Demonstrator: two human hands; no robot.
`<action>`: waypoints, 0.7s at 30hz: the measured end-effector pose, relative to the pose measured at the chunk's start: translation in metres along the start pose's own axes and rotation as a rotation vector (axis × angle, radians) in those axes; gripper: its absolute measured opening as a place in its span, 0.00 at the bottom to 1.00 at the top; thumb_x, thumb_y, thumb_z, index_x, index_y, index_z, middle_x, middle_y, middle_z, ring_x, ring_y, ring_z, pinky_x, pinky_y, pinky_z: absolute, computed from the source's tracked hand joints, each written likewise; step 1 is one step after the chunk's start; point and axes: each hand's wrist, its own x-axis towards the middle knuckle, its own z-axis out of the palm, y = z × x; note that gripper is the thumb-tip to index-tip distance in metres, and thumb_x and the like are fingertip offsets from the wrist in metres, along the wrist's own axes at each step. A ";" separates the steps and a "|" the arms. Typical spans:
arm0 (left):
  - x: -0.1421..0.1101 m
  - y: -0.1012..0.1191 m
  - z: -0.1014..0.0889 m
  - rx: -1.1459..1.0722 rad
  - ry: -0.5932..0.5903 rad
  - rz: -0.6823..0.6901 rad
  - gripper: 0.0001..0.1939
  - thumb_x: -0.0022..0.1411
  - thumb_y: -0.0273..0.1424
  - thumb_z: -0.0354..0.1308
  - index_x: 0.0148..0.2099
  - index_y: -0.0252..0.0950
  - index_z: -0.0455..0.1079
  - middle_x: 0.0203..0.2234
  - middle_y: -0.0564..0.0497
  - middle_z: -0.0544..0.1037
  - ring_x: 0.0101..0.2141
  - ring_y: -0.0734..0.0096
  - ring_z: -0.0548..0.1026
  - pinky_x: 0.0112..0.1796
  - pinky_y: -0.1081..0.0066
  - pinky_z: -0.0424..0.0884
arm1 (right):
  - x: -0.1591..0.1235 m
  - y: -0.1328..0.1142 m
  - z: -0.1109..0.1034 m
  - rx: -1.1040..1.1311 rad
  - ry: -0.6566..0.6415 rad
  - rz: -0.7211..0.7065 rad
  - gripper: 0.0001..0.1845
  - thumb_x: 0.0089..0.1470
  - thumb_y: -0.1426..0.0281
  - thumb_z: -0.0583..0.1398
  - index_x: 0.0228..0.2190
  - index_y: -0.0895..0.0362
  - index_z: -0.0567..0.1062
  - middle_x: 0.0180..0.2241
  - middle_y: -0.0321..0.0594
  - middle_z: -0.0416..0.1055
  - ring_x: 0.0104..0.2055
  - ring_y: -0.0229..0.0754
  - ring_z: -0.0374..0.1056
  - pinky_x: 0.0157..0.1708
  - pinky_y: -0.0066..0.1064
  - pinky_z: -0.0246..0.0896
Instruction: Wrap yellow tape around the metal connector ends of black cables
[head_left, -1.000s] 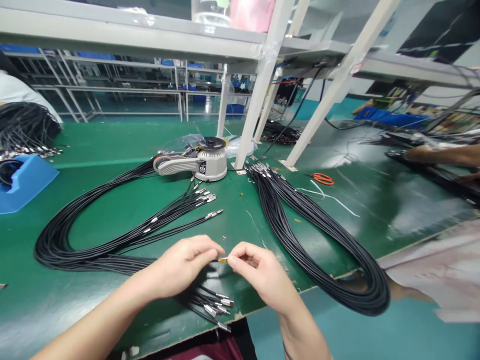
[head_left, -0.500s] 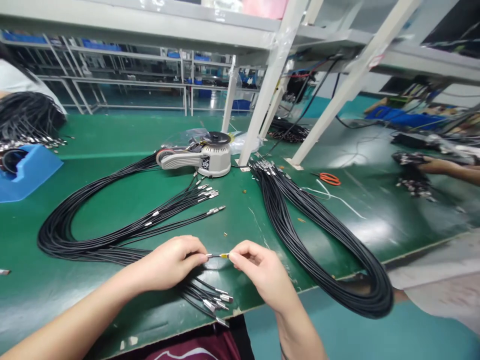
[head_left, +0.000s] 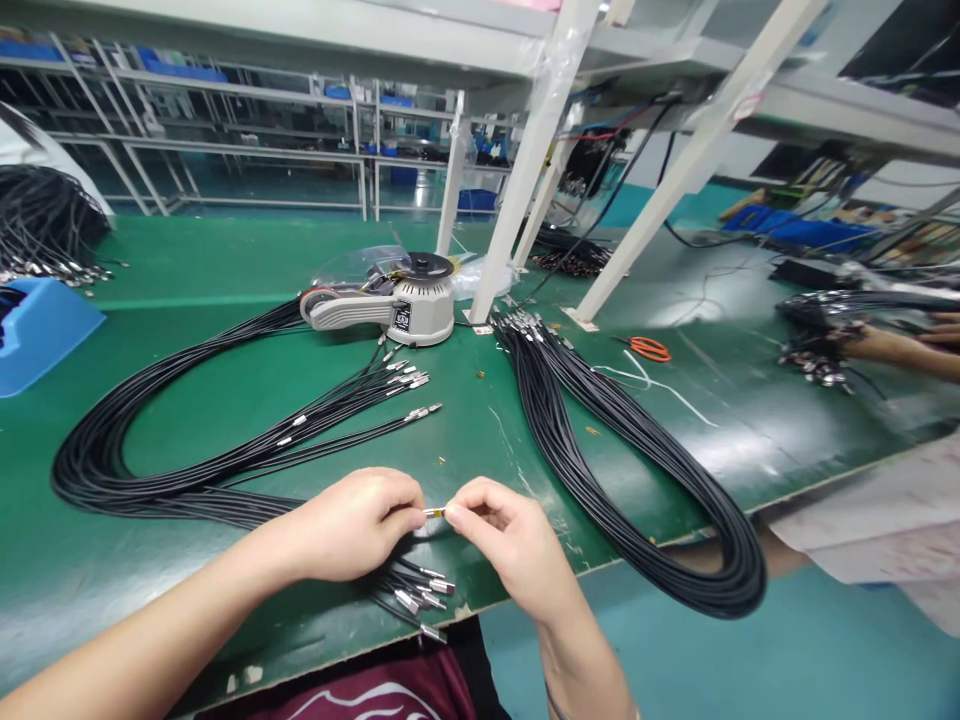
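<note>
Green workbench (head_left: 187,400): left hand (head_left: 345,525), right hand (head_left: 510,545) closer, pinching cable terminal (head_left: 433,512).

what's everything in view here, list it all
green workbench: 1, green, under everything below
electric tape dispenser: 1, grey, back centre of the bench
black cable bundles: 4, black with metal ends, left, right, far left and far back on the bench
loose cable ends: several, silver, just below the hands
scissors: 1, orange handles, right of centre
white wire: 1, white, beside the scissors
plastic holder: 1, blue, far left
shelf frame: 1, white, above the bench
co-worker's hand: 1, at the right edge, at a bunch of black cables
cable terminal: 1, silver and yellow, between the hands
left hand: 1, pinching the cable at the terminal
right hand: 1, pinching the terminal
</note>
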 end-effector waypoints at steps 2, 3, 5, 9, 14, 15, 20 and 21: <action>0.002 0.001 0.001 -0.007 -0.001 -0.005 0.13 0.63 0.32 0.47 0.32 0.36 0.70 0.28 0.52 0.75 0.31 0.70 0.70 0.34 0.73 0.62 | -0.001 0.000 -0.001 0.003 0.002 0.015 0.08 0.49 0.69 0.61 0.21 0.58 0.73 0.23 0.35 0.68 0.27 0.38 0.63 0.29 0.29 0.59; 0.002 0.002 0.002 -0.023 -0.004 -0.020 0.12 0.62 0.32 0.47 0.32 0.36 0.70 0.27 0.52 0.75 0.30 0.70 0.70 0.33 0.73 0.62 | -0.002 0.001 -0.001 0.007 0.006 0.028 0.08 0.49 0.68 0.61 0.21 0.58 0.73 0.23 0.35 0.68 0.27 0.38 0.63 0.29 0.28 0.58; 0.002 0.003 0.004 -0.065 -0.016 -0.057 0.12 0.62 0.32 0.47 0.32 0.36 0.70 0.26 0.53 0.74 0.29 0.71 0.69 0.32 0.74 0.62 | -0.003 0.001 -0.001 0.015 0.017 0.051 0.09 0.49 0.68 0.61 0.21 0.58 0.73 0.22 0.34 0.67 0.27 0.38 0.62 0.28 0.29 0.58; -0.001 0.003 0.005 -0.118 -0.032 -0.084 0.14 0.62 0.34 0.47 0.31 0.35 0.71 0.25 0.54 0.74 0.28 0.72 0.68 0.30 0.75 0.62 | -0.004 0.002 0.001 0.031 0.038 0.051 0.10 0.48 0.68 0.61 0.19 0.58 0.72 0.21 0.34 0.66 0.26 0.37 0.62 0.28 0.29 0.57; -0.002 -0.001 0.004 -0.084 -0.055 -0.048 0.15 0.64 0.36 0.46 0.35 0.36 0.72 0.28 0.52 0.76 0.29 0.71 0.69 0.31 0.74 0.61 | -0.004 0.003 0.006 0.046 0.070 0.012 0.10 0.48 0.68 0.62 0.19 0.57 0.72 0.21 0.34 0.66 0.26 0.37 0.62 0.28 0.28 0.58; -0.002 -0.002 0.004 -0.066 -0.052 -0.036 0.15 0.64 0.36 0.46 0.34 0.36 0.72 0.27 0.52 0.75 0.29 0.71 0.69 0.31 0.74 0.61 | -0.004 0.003 0.006 0.047 0.067 0.006 0.09 0.48 0.69 0.62 0.19 0.57 0.72 0.22 0.34 0.67 0.26 0.37 0.62 0.28 0.28 0.59; -0.003 -0.001 0.011 0.031 -0.014 0.020 0.16 0.66 0.34 0.44 0.31 0.36 0.70 0.26 0.52 0.73 0.29 0.71 0.68 0.31 0.74 0.60 | -0.006 0.003 0.006 0.041 0.044 -0.009 0.09 0.48 0.70 0.61 0.19 0.57 0.72 0.23 0.34 0.67 0.26 0.37 0.62 0.28 0.28 0.58; -0.003 -0.001 0.012 0.044 -0.013 0.028 0.16 0.66 0.34 0.44 0.31 0.36 0.70 0.26 0.52 0.73 0.29 0.70 0.68 0.32 0.74 0.60 | -0.007 0.004 0.005 0.040 0.038 -0.010 0.09 0.49 0.70 0.61 0.19 0.57 0.72 0.23 0.34 0.67 0.26 0.37 0.62 0.28 0.28 0.58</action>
